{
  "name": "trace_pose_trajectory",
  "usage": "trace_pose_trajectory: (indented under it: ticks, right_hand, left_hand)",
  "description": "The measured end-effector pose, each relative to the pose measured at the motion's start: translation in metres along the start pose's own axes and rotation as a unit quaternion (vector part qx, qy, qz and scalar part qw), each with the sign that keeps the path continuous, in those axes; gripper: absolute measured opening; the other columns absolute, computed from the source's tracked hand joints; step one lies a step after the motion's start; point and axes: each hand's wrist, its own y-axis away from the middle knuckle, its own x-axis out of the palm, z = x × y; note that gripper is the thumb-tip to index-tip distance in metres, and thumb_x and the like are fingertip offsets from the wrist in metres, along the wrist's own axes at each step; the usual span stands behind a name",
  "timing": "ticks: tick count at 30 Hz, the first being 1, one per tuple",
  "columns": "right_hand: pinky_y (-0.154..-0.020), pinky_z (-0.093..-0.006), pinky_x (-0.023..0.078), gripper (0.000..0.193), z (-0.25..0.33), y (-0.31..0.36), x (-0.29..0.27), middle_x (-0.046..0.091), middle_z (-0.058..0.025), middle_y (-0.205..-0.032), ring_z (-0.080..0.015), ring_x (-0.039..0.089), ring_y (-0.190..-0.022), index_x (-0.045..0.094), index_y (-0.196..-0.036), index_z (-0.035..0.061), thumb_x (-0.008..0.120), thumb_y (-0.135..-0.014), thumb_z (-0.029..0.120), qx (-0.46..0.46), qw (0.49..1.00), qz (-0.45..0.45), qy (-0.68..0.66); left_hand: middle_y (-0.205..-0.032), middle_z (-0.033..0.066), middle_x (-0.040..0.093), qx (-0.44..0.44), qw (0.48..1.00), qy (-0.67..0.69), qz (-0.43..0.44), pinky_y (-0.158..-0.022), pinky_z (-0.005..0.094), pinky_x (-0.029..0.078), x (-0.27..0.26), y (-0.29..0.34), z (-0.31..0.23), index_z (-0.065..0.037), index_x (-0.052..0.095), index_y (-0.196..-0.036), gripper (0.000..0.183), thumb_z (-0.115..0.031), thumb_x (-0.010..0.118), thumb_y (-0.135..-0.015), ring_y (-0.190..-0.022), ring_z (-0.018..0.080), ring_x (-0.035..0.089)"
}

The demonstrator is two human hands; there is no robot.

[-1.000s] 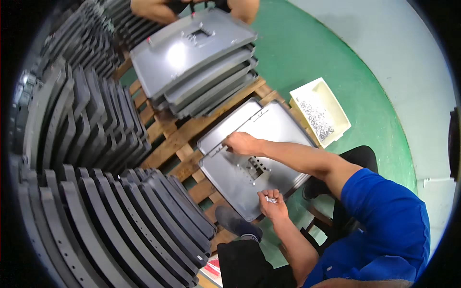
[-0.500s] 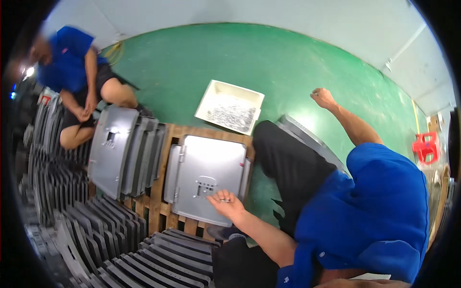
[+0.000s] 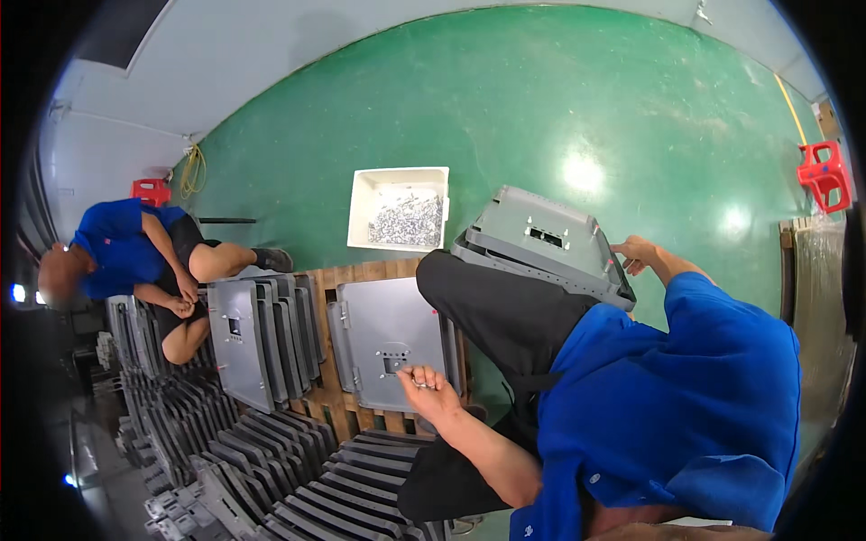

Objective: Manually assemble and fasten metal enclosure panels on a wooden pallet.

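Note:
My left hand [image 3: 431, 393] is curled, palm up, around small shiny metal parts, over the lower part of a grey metal panel [image 3: 388, 316]. That panel lies on a wooden pallet [image 3: 370, 270], with hinges on its left side and a small cutout ringed by studs near my fingers. My right hand [image 3: 637, 254] is at the right edge of another grey panel [image 3: 532, 215], fingers partly apart; whether they touch it I cannot tell. This panel also has a cutout with light studs and lies on top of a similar one beside my knee.
A white bin [image 3: 359, 209] of small metal parts stands on the green floor ahead. At left a seated co-worker [image 3: 126, 243] holds both hands together behind leaning grey panels [image 3: 236, 343]. Rows of grey panels [image 3: 361, 482] fill the lower left. A red stool [image 3: 823, 176] stands far right.
My right hand has come down from over the floor to the panel edge at my right. The view has shifted, showing more of that panel. My left hand stays closed over the pallet panel.

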Motion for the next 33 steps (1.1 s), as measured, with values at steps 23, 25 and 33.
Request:
trace_pose_trajectory:
  ticks: [23,25,33]
  right_hand:
    - [-0.071,-0.0358,0.054,0.016,-0.007,-0.115,0.036,0.068,-0.0103,-0.072,-0.0262,0.068,-0.077,0.072,-0.070,0.0129,0.078,-0.056,0.019,-0.356,0.665,0.018,0.656]
    - [-0.070,-0.0358,0.054,0.017,-0.023,-0.125,0.032,0.068,-0.0093,-0.073,-0.0264,0.068,-0.076,0.072,-0.069,0.0145,0.077,-0.055,0.023,-0.369,0.682,-0.008,0.631]
    - [-0.072,-0.0366,0.054,0.019,-0.030,-0.136,0.038,0.069,-0.0151,-0.085,-0.0303,0.067,-0.083,0.071,-0.075,0.0105,0.074,-0.059,0.020,-0.384,0.724,0.011,0.573]
  left_hand:
    - [-0.060,-0.0026,0.036,-0.012,0.999,-0.032,-0.026,-0.041,0.0227,0.027,0.003,0.013,0.005,-0.014,0.040,-0.072,0.038,-0.040,0.041,-0.101,-0.050,0.0091,0.033]
    - [-0.063,-0.0009,0.039,-0.016,0.997,-0.054,-0.056,-0.042,0.0223,0.026,0.012,0.015,0.006,-0.014,0.040,-0.072,0.038,-0.039,0.043,-0.100,-0.052,0.0096,0.035]
    - [-0.073,0.0004,0.046,-0.029,0.996,-0.085,-0.024,-0.045,0.0208,0.032,-0.023,0.021,0.006,-0.001,0.053,-0.101,0.025,-0.025,0.048,-0.099,-0.058,0.0081,0.042]
